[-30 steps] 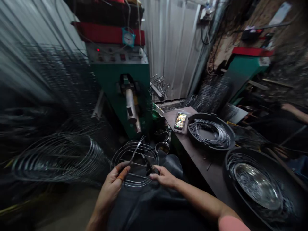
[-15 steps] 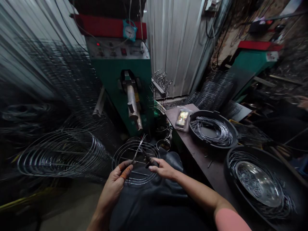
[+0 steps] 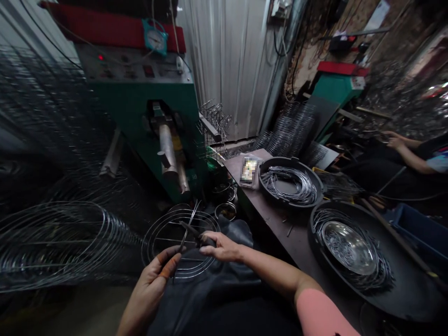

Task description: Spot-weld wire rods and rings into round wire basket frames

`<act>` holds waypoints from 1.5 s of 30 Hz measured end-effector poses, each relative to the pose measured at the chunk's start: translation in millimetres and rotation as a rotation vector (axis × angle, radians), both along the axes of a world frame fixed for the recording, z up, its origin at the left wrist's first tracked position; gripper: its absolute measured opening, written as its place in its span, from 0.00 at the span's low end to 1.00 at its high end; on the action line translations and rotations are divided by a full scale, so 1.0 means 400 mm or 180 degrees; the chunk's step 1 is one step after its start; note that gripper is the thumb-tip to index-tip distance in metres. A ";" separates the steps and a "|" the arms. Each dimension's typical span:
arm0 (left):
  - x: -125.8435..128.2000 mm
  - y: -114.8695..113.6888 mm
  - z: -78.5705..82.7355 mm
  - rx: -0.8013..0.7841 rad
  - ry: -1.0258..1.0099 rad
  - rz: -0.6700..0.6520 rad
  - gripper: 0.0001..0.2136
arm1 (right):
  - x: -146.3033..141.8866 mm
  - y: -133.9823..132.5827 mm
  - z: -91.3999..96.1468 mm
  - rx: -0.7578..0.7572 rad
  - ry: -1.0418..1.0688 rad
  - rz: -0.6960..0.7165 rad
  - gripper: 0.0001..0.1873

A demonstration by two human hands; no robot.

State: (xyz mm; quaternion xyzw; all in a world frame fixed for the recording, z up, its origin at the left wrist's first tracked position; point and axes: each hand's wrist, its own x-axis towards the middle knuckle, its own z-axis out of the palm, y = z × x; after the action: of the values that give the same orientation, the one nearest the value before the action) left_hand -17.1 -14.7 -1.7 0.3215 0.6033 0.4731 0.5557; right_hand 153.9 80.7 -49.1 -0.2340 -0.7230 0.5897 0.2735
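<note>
My left hand (image 3: 149,280), with orange tape on one finger, is shut on the rim of a round wire rack (image 3: 175,211) made of concentric rings and cross wires. A thin straight wire (image 3: 189,221) stands up through the rack beside my left fingers. My right hand (image 3: 220,246) holds dark-handled pliers (image 3: 191,232), their jaws on the rack's middle wires. Part of the pliers is hidden by my fingers. A dark apron (image 3: 210,289) lies on my lap under the rack.
A green machine (image 3: 140,93) with a red top and a dial gauge stands ahead. Stacked wire racks (image 3: 59,247) lie to the left. On the dark workbench (image 3: 280,228) sit black tubs of wire rings and a wrapped phone. A co-worker's hand (image 3: 394,140) and a blue crate (image 3: 420,228) are at right.
The whole scene has shifted left and slightly down in view, and more of the co-worker's arm shows at right. My hands stay on the rack and pliers.
</note>
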 end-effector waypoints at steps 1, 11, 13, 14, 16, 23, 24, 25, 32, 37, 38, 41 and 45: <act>0.004 -0.001 0.002 -0.0004 0.0054 -0.0017 0.24 | 0.005 -0.002 0.000 -0.0001 0.0024 0.0020 0.15; 0.027 -0.017 -0.012 0.0112 0.0269 -0.0363 0.21 | 0.070 -0.019 0.048 0.0287 -0.0911 0.0047 0.11; 0.036 -0.020 -0.019 0.0121 0.0273 -0.0388 0.21 | 0.092 -0.013 0.077 0.0359 -0.1215 0.0176 0.12; 0.041 -0.022 -0.023 0.0128 0.0271 -0.0416 0.22 | 0.105 -0.010 0.096 0.0389 -0.1371 0.0266 0.13; 0.054 -0.023 -0.033 0.0164 0.0297 -0.0511 0.21 | 0.131 -0.001 0.138 0.0423 -0.1656 0.0474 0.13; 0.068 -0.030 -0.055 0.0348 0.0512 -0.0383 0.20 | 0.161 0.005 0.180 0.0214 -0.1868 0.0574 0.16; 0.065 -0.031 -0.053 0.0369 0.0501 -0.0345 0.20 | 0.153 0.000 0.155 0.0098 -0.1714 0.0465 0.17; 0.062 -0.032 -0.048 0.0392 0.0480 -0.0333 0.20 | 0.142 -0.006 0.125 -0.0021 -0.1522 0.0340 0.18; 0.052 -0.038 -0.020 0.0413 0.0152 -0.0377 0.20 | 0.043 -0.051 -0.064 -0.0676 -0.0115 -0.0052 0.26; 0.047 -0.037 -0.024 0.0410 0.0147 -0.0300 0.19 | 0.027 -0.038 -0.058 -0.0481 -0.0089 -0.0036 0.25; 0.047 -0.036 -0.026 0.0392 0.0141 -0.0303 0.19 | 0.030 -0.032 -0.050 -0.0417 -0.0121 -0.0035 0.24; 0.052 -0.033 -0.029 0.0349 0.0133 -0.0346 0.19 | 0.039 -0.019 -0.028 -0.0236 -0.0168 0.0010 0.23; 0.059 -0.029 -0.033 0.0284 0.0128 -0.0367 0.19 | 0.050 -0.014 -0.021 -0.0216 -0.0109 0.0121 0.20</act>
State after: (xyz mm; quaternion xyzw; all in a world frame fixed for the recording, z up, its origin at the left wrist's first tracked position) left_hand 6.4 -26.3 -15.1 0.3897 0.5732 0.4602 0.5549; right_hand 174.1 75.1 -57.7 -0.2395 -0.7114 0.6149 0.2416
